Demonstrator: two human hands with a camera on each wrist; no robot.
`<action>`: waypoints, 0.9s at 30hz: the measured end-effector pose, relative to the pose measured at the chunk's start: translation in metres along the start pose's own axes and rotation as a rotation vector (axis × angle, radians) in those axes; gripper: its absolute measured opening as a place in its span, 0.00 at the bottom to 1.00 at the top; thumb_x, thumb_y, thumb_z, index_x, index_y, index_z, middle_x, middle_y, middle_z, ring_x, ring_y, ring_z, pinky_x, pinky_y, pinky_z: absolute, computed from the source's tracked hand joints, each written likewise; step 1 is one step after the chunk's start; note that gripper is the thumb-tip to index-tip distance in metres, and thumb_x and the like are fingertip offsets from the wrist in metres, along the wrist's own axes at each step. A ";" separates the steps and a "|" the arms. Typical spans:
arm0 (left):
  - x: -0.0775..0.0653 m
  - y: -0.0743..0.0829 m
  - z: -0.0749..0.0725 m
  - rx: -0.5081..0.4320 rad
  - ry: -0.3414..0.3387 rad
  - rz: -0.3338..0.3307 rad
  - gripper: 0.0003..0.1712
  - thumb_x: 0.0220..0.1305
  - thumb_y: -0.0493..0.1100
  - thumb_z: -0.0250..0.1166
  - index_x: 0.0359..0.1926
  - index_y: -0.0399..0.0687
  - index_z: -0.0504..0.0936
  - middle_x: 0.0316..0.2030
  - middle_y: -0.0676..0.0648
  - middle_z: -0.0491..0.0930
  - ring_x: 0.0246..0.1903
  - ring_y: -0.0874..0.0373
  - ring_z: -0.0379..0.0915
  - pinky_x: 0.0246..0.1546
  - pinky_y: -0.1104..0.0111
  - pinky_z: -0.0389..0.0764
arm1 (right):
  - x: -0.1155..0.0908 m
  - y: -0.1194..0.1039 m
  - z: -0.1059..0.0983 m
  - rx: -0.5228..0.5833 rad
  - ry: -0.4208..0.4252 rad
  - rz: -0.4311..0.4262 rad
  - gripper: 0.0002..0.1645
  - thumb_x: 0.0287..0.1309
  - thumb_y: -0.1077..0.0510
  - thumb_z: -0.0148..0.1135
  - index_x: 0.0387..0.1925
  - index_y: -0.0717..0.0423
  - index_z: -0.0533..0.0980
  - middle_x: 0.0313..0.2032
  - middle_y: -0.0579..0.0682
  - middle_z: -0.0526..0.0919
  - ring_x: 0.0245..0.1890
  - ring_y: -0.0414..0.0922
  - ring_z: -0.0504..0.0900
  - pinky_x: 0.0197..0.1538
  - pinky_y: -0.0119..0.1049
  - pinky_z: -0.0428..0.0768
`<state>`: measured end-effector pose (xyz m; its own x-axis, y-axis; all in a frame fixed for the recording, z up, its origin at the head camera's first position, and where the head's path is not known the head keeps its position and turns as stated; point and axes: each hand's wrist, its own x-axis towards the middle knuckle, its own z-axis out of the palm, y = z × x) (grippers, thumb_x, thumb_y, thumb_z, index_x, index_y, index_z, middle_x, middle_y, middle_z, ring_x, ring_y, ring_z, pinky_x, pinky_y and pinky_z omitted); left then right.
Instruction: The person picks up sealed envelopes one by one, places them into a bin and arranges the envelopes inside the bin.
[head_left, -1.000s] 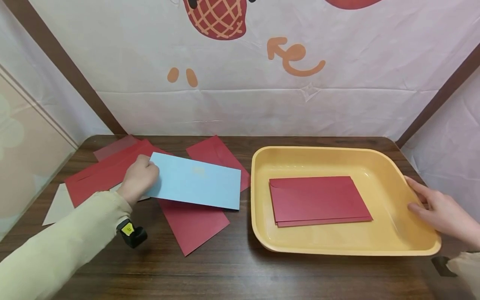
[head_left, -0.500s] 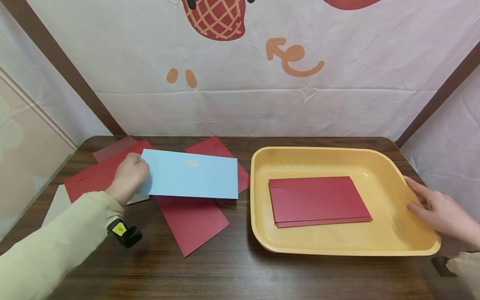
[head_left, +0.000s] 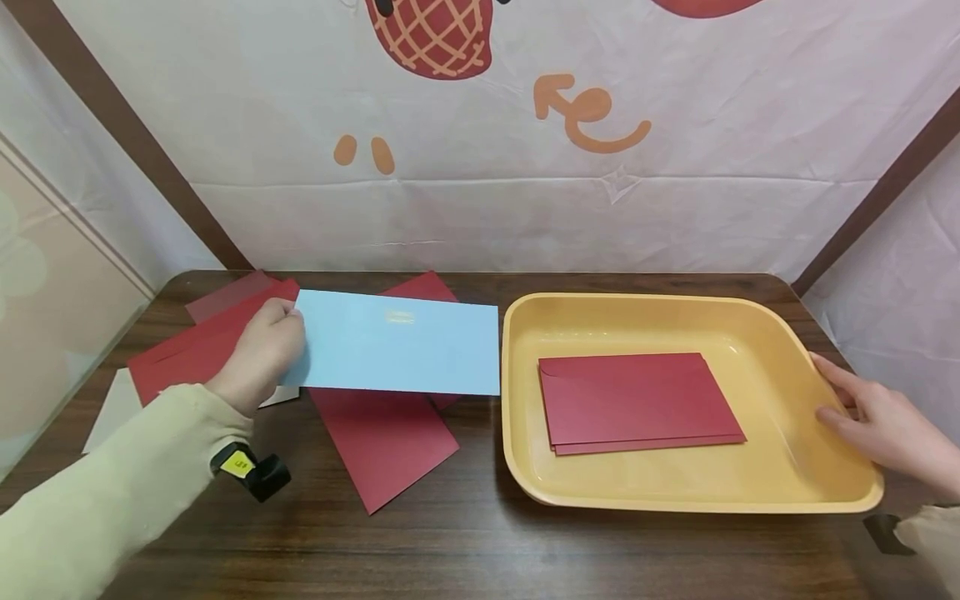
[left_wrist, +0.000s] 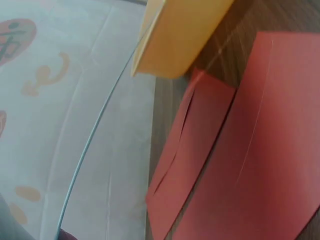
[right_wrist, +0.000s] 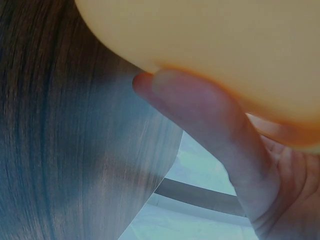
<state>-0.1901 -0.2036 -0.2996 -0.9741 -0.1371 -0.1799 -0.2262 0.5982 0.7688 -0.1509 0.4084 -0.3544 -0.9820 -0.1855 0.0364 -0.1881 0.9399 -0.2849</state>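
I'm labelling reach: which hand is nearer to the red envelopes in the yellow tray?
Right. The right hand grips the yellow tray at its right end, right of the red envelopes; the left hand holds the blue paper outside the tray's left side.

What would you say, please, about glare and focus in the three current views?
Head view: mostly crisp, with small highlights in the yellow tray; left wrist view: soft, the blue paper seen edge-on as a thin line; right wrist view: bluish haze over the table, right hand slightly blurred.
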 end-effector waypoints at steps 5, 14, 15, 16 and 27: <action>-0.007 0.008 0.011 -0.045 -0.022 0.014 0.29 0.74 0.44 0.27 0.64 0.22 0.50 0.61 0.24 0.52 0.61 0.32 0.49 0.55 0.42 0.61 | 0.000 0.000 0.000 -0.004 -0.001 0.002 0.40 0.57 0.67 0.58 0.66 0.77 0.53 0.27 0.56 0.80 0.17 0.28 0.67 0.22 0.30 0.68; -0.020 0.023 0.032 -0.091 -0.121 0.030 0.28 0.75 0.45 0.30 0.66 0.28 0.48 0.63 0.28 0.52 0.62 0.34 0.49 0.56 0.45 0.62 | 0.000 0.000 0.000 -0.002 0.002 -0.007 0.40 0.57 0.67 0.58 0.66 0.77 0.53 0.27 0.58 0.81 0.18 0.28 0.67 0.22 0.30 0.68; -0.021 0.024 0.034 -0.099 -0.133 0.028 0.28 0.75 0.45 0.30 0.66 0.28 0.48 0.63 0.28 0.52 0.62 0.35 0.50 0.56 0.46 0.62 | 0.000 0.000 0.000 -0.002 0.004 -0.007 0.40 0.57 0.67 0.58 0.66 0.77 0.53 0.27 0.59 0.81 0.18 0.28 0.67 0.22 0.30 0.68; -0.022 0.026 0.037 -0.100 -0.140 0.029 0.28 0.76 0.45 0.30 0.66 0.29 0.48 0.62 0.28 0.53 0.62 0.35 0.50 0.56 0.46 0.63 | 0.000 0.000 -0.001 -0.001 0.005 -0.007 0.40 0.57 0.67 0.58 0.66 0.77 0.53 0.27 0.60 0.81 0.18 0.28 0.67 0.22 0.30 0.68; -0.026 0.045 0.058 -0.150 -0.256 0.082 0.26 0.76 0.41 0.34 0.66 0.27 0.47 0.61 0.29 0.56 0.61 0.37 0.57 0.56 0.50 0.69 | 0.000 0.001 0.000 -0.021 0.014 -0.014 0.40 0.57 0.67 0.59 0.66 0.77 0.53 0.26 0.58 0.80 0.17 0.28 0.66 0.22 0.30 0.67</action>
<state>-0.1746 -0.1272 -0.2965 -0.9612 0.1222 -0.2475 -0.1628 0.4728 0.8660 -0.1509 0.4091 -0.3552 -0.9793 -0.1953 0.0537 -0.2026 0.9429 -0.2645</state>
